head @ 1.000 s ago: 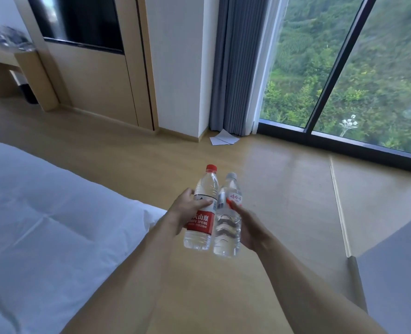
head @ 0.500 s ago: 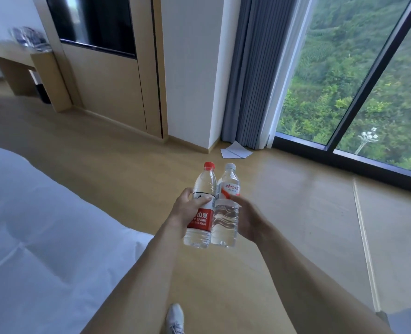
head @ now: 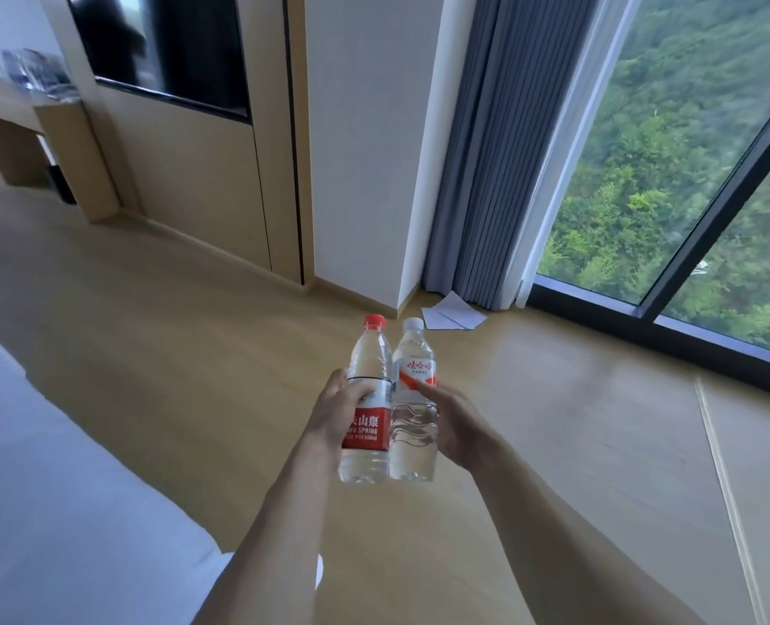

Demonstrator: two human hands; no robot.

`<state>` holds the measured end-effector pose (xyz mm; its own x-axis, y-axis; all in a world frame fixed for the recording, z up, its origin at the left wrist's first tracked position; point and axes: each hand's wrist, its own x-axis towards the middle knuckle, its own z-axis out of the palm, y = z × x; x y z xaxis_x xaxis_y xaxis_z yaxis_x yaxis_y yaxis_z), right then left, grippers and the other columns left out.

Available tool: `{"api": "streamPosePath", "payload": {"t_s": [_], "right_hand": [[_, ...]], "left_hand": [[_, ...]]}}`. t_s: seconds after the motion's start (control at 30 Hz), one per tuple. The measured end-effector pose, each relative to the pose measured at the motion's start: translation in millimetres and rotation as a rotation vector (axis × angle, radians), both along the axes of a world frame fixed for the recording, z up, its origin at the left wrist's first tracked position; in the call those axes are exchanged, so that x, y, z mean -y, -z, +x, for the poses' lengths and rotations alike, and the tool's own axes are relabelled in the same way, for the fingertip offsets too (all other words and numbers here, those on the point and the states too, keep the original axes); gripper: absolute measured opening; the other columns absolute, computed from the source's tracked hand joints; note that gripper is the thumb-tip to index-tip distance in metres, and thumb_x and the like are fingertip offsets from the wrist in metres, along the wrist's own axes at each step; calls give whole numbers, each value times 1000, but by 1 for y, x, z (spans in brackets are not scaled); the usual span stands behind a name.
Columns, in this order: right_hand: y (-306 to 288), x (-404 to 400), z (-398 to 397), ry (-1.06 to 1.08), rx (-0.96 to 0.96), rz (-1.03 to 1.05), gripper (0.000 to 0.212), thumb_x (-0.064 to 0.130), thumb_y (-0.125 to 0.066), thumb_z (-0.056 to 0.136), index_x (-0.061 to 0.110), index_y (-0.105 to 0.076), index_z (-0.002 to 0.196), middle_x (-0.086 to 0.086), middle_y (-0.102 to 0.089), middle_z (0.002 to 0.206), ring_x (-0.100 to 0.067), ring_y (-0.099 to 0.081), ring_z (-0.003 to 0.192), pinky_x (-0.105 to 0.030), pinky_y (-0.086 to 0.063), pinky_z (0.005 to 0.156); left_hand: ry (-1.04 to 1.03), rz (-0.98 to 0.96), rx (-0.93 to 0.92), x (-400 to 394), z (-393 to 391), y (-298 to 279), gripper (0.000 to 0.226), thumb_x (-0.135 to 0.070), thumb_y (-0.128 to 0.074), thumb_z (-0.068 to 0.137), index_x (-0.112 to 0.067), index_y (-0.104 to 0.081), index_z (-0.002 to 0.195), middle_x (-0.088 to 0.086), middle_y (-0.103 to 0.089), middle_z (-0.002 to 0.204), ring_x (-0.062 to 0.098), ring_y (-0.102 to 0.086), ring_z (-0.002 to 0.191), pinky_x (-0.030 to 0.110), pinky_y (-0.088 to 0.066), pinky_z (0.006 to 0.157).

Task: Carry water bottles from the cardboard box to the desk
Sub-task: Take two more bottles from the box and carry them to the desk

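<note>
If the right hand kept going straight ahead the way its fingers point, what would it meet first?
Judging loosely, nothing close: the right hand, gripping the white-capped clear plastic bottle, points over bare wooden floor toward the white wall pillar. Depth is unclear.

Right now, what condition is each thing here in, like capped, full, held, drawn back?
Red-capped bottle: capped, full, upright, gripped by left hand.
White-capped bottle: capped, full, upright, held by right hand.
Curtain: drawn back beside the window.
Papers: lying on floor.
Desk: far left, blurred.
</note>
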<state>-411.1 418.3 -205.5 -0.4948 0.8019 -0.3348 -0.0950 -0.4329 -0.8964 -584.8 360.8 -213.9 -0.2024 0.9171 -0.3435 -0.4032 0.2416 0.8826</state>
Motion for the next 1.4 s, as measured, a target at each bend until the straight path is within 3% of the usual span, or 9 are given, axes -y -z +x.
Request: {"api": "streamPosePath", "payload": {"t_s": [0.1,0.2,0.33,0.47,0.6,0.77,0.97,1.17,1.4], "right_hand": [[8,-46,-26,-12,3,-10,48,34,-78,85,4,-67,121,-26,-66,122,-37,-64,101,-56,-46,101],[12,-94,-54,-69,30,1,43,40,-82,79,11,-74,110,-18,-71,109,-30,-67,91,-43,-49,85],[17,-167,-97,-178,13,0,32,43,-88,71,21,-80,92,-9,-75,95,-21,-72,76,-30,-56,62],[16,-244,-144,-277,-46,-9,28,34,-87,76,15,-79,95,-13,-75,99,-25,-75,80,-33,-58,62],[10,-310,-188,-362,-48,-49,23,28,-85,77,13,-80,93,-15,-75,97,-24,-74,75,-31,-56,57],[1,-372,-235,-467,-36,-64,31,22,-73,90,3,-71,114,-17,-73,97,-23,-73,70,-30,-55,54],[2,-409,-292,-558,-25,-65,39,18,-66,95,-4,-61,127,-21,-70,105,-26,-72,74,-32,-56,57],[10,-430,-361,-622,-3,-69,44,18,-68,93,-4,-57,130,-19,-71,105,-25,-72,76,-33,-56,58],[12,-461,-478,-643,14,-62,47,15,-68,93,-6,-53,132,-13,-68,93,-18,-69,63,-28,-51,47]], "left_hand": [[-48,-3,0,-38,-25,2,34,-19,-74,74,-15,-61,105,13,-70,84,31,-70,68,42,-59,63],[-103,-10,-32,-79,-51,5,26,-12,-75,82,-16,-62,104,10,-73,85,27,-72,66,35,-57,56],[-183,-23,-99,-135,-91,5,33,-16,-78,83,-22,-62,111,12,-77,95,29,-76,74,35,-58,58],[-299,-37,-175,-198,-134,3,40,-19,-81,81,-27,-62,116,11,-77,98,28,-77,78,35,-59,60],[-415,-99,-167,-251,-168,-1,56,-24,-85,76,-33,-54,122,11,-75,107,32,-76,86,47,-62,75],[-603,-94,-170,-296,-198,-5,54,-27,-89,67,-37,-60,111,-1,-78,97,23,-77,82,34,-60,63],[-730,-100,-198,-319,-234,-6,63,-23,-90,70,-35,-53,120,1,-74,108,24,-77,85,45,-62,78],[-828,-129,-214,-333,-291,3,66,-21,-88,74,-26,-53,130,6,-72,113,25,-76,86,44,-63,75],[-889,-130,-179,-360,-398,8,71,-20,-88,74,-29,-52,134,0,-71,103,17,-76,72,28,-58,54]]}}
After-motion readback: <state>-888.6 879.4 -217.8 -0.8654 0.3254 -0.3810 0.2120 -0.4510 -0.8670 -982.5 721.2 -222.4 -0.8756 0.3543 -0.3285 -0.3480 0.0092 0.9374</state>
